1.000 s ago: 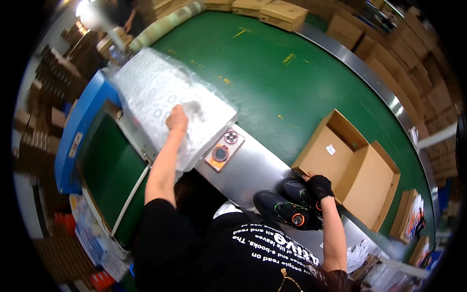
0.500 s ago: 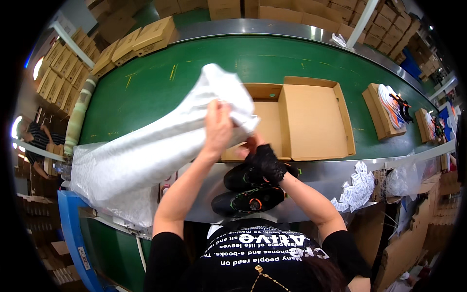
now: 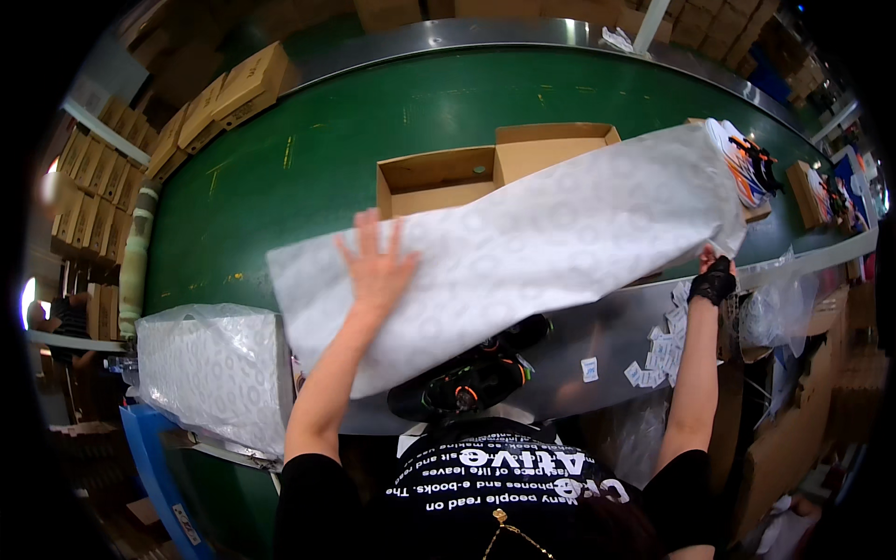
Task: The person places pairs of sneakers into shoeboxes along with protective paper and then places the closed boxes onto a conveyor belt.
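A large white sheet of wrapping paper [image 3: 532, 247] stretches slantwise in front of me, over part of an open brown shoe box [image 3: 432, 171]. My left hand [image 3: 378, 266] lies on its left part with the fingers spread. At the sheet's far right corner, my right hand [image 3: 714, 278], in a black fingerless glove, pinches the edge. Black shoes [image 3: 490, 385] with orange and green details rest on the metal ledge near my body, partly under the paper. A plastic-covered stack of patterned paper [image 3: 215, 378] stands to the left.
Small white packets [image 3: 665, 350] are heaped on the ledge at right, with one loose packet [image 3: 589, 370] nearer the middle. White-and-orange shoes [image 3: 737, 168] sit on a box on the green conveyor belt [image 3: 345, 121]. Closed shoe boxes [image 3: 238, 93] line the far left.
The sheet has come off the stack and is spread to the right over the box. My right hand moved far right with its corner; my left hand opened onto it. A loose packet now shows.
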